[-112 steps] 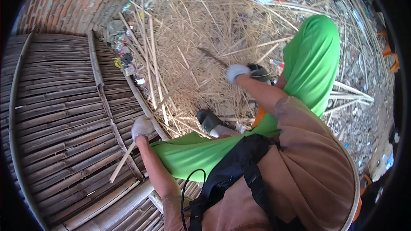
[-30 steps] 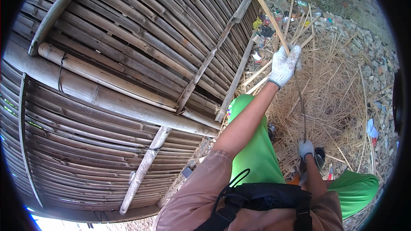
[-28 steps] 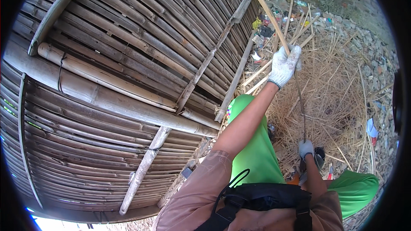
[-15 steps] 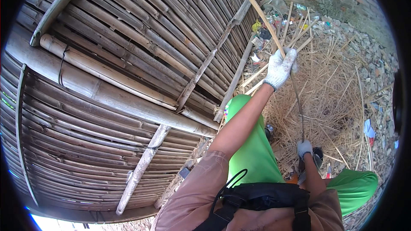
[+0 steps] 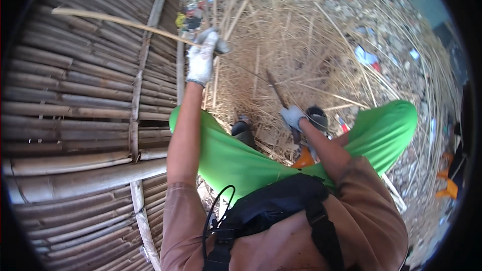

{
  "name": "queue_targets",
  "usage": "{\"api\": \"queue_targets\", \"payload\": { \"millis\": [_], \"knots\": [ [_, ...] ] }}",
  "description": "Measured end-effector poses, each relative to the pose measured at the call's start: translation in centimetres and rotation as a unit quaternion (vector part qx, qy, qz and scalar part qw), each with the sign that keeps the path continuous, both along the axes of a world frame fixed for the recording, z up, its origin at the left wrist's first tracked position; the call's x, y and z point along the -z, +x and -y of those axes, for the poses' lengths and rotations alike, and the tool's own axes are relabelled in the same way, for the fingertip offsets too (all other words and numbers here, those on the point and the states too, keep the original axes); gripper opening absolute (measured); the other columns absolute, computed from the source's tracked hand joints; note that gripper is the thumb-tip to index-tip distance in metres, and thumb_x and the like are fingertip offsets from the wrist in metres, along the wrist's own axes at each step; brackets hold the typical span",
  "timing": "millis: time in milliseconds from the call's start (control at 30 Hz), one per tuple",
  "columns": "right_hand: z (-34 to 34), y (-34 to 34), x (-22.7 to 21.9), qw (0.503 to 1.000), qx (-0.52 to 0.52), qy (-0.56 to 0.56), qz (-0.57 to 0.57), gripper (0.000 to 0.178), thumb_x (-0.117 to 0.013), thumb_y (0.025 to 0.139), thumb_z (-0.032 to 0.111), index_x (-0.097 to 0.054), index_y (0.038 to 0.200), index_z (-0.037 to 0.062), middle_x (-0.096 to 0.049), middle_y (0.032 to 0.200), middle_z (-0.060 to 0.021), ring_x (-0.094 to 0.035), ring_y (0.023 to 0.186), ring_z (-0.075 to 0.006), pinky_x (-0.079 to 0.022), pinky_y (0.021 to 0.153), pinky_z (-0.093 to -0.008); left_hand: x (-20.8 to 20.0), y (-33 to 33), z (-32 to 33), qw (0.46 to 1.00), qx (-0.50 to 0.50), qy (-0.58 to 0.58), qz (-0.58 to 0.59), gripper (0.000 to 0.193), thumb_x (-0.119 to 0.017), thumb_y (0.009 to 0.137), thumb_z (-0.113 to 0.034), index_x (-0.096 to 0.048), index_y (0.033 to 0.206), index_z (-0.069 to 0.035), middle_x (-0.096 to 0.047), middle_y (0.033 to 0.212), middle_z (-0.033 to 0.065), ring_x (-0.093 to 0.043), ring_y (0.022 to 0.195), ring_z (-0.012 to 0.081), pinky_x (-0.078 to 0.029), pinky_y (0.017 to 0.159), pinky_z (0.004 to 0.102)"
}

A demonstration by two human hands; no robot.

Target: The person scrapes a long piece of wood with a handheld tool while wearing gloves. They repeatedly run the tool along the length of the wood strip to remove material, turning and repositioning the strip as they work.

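Pinching a pale bamboo strip (image 5: 125,22), upper left, is the white-gloved left hand (image 5: 202,61); the white-gloved right hand (image 5: 292,117) curls fingers round a dark-bladed knife (image 5: 275,88).

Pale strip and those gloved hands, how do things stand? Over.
Left hand closed on pale strip. Right hand gripping dark-bladed knife. Loose straw-like litter on the ground ahead.

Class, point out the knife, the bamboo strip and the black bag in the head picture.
Knife (image 5: 276,88): head view, on the dark blade.
Bamboo strip (image 5: 125,22): head view, along its pale length.
Black bag (image 5: 279,198): head view, middle of its body.
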State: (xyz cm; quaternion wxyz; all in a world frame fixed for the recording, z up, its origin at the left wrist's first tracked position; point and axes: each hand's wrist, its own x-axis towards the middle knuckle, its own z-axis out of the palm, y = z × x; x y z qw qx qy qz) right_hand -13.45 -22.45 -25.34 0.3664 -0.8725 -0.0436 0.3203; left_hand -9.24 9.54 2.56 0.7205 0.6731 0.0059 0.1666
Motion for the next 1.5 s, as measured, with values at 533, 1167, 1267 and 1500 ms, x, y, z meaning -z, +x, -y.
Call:
{"api": "queue_targets", "payload": {
  "millis": [533,1167,1267,1500],
  "knots": [
    [-1.4,-1.4,-9.8,0.923,0.070,0.307,-0.222,0.036,-0.053,0.104,0.029,-0.068,0.096,-0.0025,-0.062,0.063,-0.0078,-0.060,0.046,-0.0196,-0.051,0.042,-0.0365,-1.6,3.3,0.0,0.936,-0.259,-0.214,0.106,0.012,-0.065,0.092,-0.005,-0.069,0.103,-0.001,-0.046,0.056,0.0006,-0.035,0.039,0.0110,-0.033,0.036,0.0318],
    [-6.1,-3.4,-20.6,0.883,0.055,0.174,0.432,0.041,-0.045,0.108,0.041,-0.063,0.107,0.0036,-0.073,0.086,-0.0222,-0.071,0.076,-0.0452,-0.056,0.069,-0.0561,0.9,4.9,-1.7,0.905,-0.369,-0.138,0.157,0.011,-0.063,0.081,0.000,-0.070,0.089,0.001,-0.067,0.076,0.0066,-0.060,0.061,0.0167,-0.046,0.051,0.0311],
    [-4.5,-2.3,-7.9,0.986,-0.092,-0.072,0.116,0.054,-0.046,0.105,0.045,-0.070,0.125,0.0010,-0.076,0.105,-0.0260,-0.075,0.093,-0.0452,-0.061,0.081,-0.0518,0.2,5.7,-5.9,0.841,-0.479,0.023,0.248,0.013,-0.061,0.082,-0.002,-0.071,0.090,0.001,-0.072,0.087,0.0112,-0.069,0.077,0.0203,-0.056,0.065,0.0370],
    [-2.9,-5.3,-7.5,0.998,-0.001,-0.022,0.062,0.055,-0.047,0.102,0.043,-0.075,0.105,-0.0039,-0.074,0.102,-0.0315,-0.074,0.098,-0.0462,-0.057,0.091,-0.0533,0.2,4.7,-3.7,0.887,-0.386,-0.212,0.141,0.012,-0.059,0.078,-0.005,-0.068,0.084,-0.002,-0.059,0.075,0.0080,-0.053,0.056,0.0208,-0.045,0.051,0.0339]
  ]
}}
